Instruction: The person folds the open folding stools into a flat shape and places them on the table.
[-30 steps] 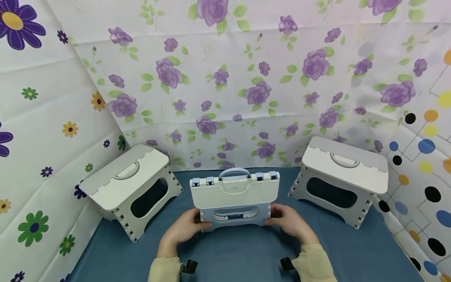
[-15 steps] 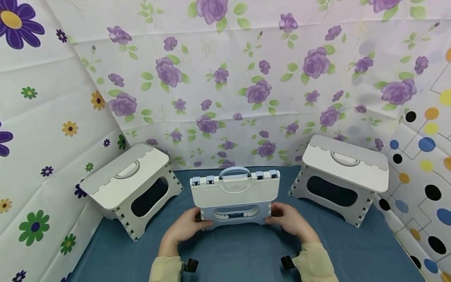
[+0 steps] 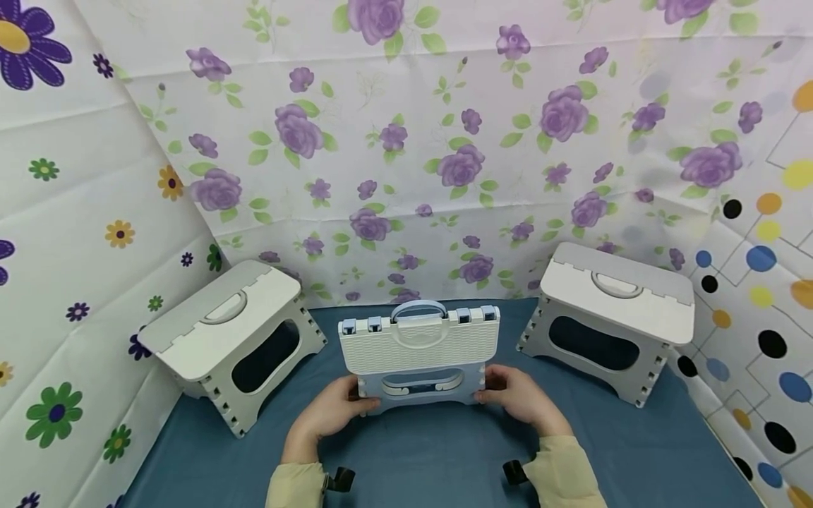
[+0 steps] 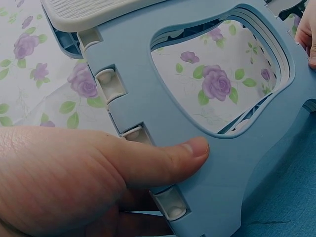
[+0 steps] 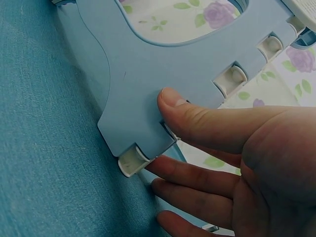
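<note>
A folded step stool [image 3: 419,346] with a white ribbed top and light blue legs stands upright at the middle of the table, its blue carry handle [image 3: 419,307] on top. My left hand [image 3: 332,409] grips its lower left side; the left wrist view shows the thumb [image 4: 182,160] on the blue leg panel and the fingers behind the edge. On the opposite side my right hand [image 3: 522,398] holds the lower right edge. In the right wrist view its thumb [image 5: 185,111] presses the front face, with the fingers [image 5: 197,177] behind.
An unfolded white stool [image 3: 235,331] stands at the left, angled inward. Another unfolded white stool [image 3: 612,317] is at the right. Flower-printed cloth [image 3: 356,141] rises behind the blue table cover [image 3: 406,451], and a dotted cloth [image 3: 768,339] hangs at the right.
The head view has shifted a little, so the whole scene sits slightly further left in it. Both hands keep their hold on the folded stool, which stays in place.
</note>
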Demonstrator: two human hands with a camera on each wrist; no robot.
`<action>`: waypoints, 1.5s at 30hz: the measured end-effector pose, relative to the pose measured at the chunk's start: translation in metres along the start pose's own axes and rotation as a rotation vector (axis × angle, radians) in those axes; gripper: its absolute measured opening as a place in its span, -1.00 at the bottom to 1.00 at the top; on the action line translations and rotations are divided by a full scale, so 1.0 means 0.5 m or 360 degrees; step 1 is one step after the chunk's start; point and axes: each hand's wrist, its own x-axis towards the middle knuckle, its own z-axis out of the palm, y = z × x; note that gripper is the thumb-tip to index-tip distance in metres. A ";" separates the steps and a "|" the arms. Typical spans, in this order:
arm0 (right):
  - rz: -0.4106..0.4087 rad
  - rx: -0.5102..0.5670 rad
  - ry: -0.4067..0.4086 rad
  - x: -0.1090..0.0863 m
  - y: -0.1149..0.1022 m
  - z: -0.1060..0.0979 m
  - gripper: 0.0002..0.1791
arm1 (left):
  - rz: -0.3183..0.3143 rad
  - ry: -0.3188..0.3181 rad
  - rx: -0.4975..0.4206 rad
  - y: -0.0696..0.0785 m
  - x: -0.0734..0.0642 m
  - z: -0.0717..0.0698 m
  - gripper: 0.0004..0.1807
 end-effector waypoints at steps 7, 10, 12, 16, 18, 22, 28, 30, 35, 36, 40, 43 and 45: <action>0.0028 -0.0009 0.0030 0.002 -0.001 0.005 -0.67 | 0.0031 -0.0007 0.0006 -0.004 -0.001 0.003 -0.47; 0.0016 -0.0019 0.0034 0.002 -0.003 0.006 -0.62 | 0.0041 -0.0012 0.0007 -0.005 -0.001 0.003 -0.46; 0.0015 -0.0028 0.0040 0.002 -0.004 0.007 -0.60 | 0.0042 -0.0011 0.0006 -0.005 -0.001 0.003 -0.45; 0.0028 -0.0058 0.0050 0.003 -0.002 0.009 -0.60 | 0.0041 -0.0012 0.0008 -0.004 -0.001 0.003 -0.44; 0.0031 -0.0066 0.0049 0.003 -0.002 0.010 -0.61 | 0.0040 -0.0014 0.0011 -0.005 -0.001 0.003 -0.44; 0.0019 -0.0077 0.0042 0.004 -0.003 0.010 -0.61 | 0.0039 -0.0016 0.0015 -0.004 -0.001 0.002 -0.44; 0.0040 -0.0068 0.0036 0.002 -0.004 0.010 -0.63 | 0.0040 -0.0017 0.0026 -0.003 -0.001 0.002 -0.45; 0.0043 -0.0071 0.0039 0.001 -0.005 0.009 -0.62 | 0.0038 -0.0014 0.0029 -0.003 -0.001 0.002 -0.45; 0.0034 -0.0084 0.0045 0.000 -0.006 0.008 -0.62 | 0.0038 -0.0018 0.0032 -0.001 0.000 0.003 -0.44; 0.0034 -0.0085 0.0045 0.001 -0.006 0.008 -0.62 | 0.0036 -0.0018 0.0030 0.000 0.000 0.003 -0.44; 0.0021 -0.0097 0.0037 0.003 -0.004 0.008 -0.62 | 0.0027 -0.0015 0.0036 0.002 -0.002 0.001 -0.44; 0.0025 -0.0104 0.0035 0.003 -0.003 0.009 -0.62 | 0.0026 -0.0018 0.0040 0.002 -0.003 0.001 -0.45; 0.0032 -0.0105 0.0040 0.003 -0.004 0.009 -0.61 | 0.0030 -0.0022 0.0036 0.002 -0.003 0.001 -0.45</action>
